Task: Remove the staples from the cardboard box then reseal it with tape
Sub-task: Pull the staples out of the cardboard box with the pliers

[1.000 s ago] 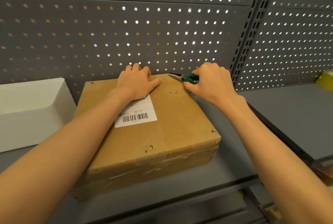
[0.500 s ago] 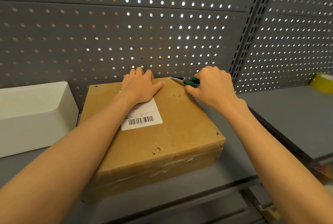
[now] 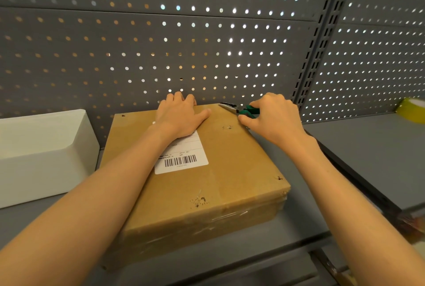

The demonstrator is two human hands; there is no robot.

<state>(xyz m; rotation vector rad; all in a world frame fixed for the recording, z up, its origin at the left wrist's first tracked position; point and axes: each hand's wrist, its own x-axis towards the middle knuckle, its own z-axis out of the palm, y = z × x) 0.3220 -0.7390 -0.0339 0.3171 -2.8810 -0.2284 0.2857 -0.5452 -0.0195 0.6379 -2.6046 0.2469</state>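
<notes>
A flat brown cardboard box (image 3: 230,170) lies on the grey shelf, with a white barcode label (image 3: 184,159) on its lid. My left hand (image 3: 179,117) rests flat on the far part of the lid, partly over the label. My right hand (image 3: 273,117) grips green-handled pliers (image 3: 246,110) at the box's far right corner, the metal jaws pointing left along the far edge. A staple (image 3: 227,127) sits in the lid just in front of the pliers. Torn staple holes (image 3: 199,201) mark the lid near its front edge.
A white plastic bin (image 3: 43,152) stands left of the box. A yellow tape roll (image 3: 411,106) lies at the far right on the neighbouring shelf (image 3: 368,152). Grey pegboard (image 3: 161,44) rises right behind the box. The shelf's front edge (image 3: 230,260) runs just below the box.
Both hands hold their places on the box and pliers. The view has shifted slightly, so the box sits lower and more to the right in the frame.
</notes>
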